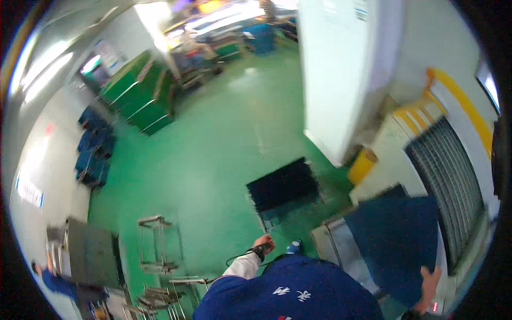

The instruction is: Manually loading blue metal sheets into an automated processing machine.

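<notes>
My left hand (268,243) hangs in front of my body, its fingers curled in with nothing visible in them. A dark band with a loose cord circles that wrist. At the lower right, my right hand (431,282) is at the edge of a large dark blue sheet (397,237), thumb and fingers spread apart. Whether it touches the sheet I cannot tell. This sheet lies tilted on a pale machine bed, beside a slope of dark rollers or slats (448,184). Ahead of me, a low stand (282,184) with a black top is on the floor.
Bare metal frames (154,242) stand on the green floor at the left. A co-worker (60,281) is beside a grey cabinet (90,253) at the far left. Stacked blue crates (95,146), large green boxes (141,93) and a white pillar (333,80) stand farther off.
</notes>
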The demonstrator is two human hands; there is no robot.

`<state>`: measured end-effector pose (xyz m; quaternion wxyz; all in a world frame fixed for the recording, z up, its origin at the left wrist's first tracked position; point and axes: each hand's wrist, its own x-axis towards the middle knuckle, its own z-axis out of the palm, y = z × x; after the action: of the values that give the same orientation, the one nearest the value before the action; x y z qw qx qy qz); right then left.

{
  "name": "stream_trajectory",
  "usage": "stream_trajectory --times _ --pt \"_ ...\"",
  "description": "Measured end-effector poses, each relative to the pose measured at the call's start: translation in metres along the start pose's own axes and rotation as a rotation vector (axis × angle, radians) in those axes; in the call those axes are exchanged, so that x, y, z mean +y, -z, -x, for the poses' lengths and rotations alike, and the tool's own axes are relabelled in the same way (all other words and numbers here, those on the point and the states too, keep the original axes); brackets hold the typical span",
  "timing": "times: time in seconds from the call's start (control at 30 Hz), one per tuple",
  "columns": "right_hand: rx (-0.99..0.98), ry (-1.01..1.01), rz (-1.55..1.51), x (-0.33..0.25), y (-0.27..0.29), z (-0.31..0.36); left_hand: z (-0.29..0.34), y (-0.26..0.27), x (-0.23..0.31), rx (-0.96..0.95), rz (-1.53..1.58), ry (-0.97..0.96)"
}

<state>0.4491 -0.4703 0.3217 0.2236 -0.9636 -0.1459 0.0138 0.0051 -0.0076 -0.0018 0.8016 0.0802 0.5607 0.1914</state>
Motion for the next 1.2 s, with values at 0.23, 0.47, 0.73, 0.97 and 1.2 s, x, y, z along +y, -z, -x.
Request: stream_trajectory --times 0.23,0.47,0.73,0.97,1.2 --pt "0.276 -0.232 -0.781 -0.001 0.023 -0.004 -0.023 -0.011 -0.017 -0.068 0.106 0.163" --pt "0.210 -0.429 -1.919 0.005 0.018 -0.035 -0.040 -0.019 -0.019 -0.208 0.024 0.242" --pt "0.006 -0.359 -1.979 0.012 -0.027 -0.105 -0.040 -0.039 -0.024 -0.164 -0.069 0.169" --pt "0.094 -0.409 -2.015 0.002 -0.068 -0.189 0.001 -0.059 -0.023 0.161 -0.206 0.063" --pt "-0.059 -0.432 -2.020 0.023 -0.067 -0.271 0.020 -0.028 -0.030 0.246 -0.022 0.035"
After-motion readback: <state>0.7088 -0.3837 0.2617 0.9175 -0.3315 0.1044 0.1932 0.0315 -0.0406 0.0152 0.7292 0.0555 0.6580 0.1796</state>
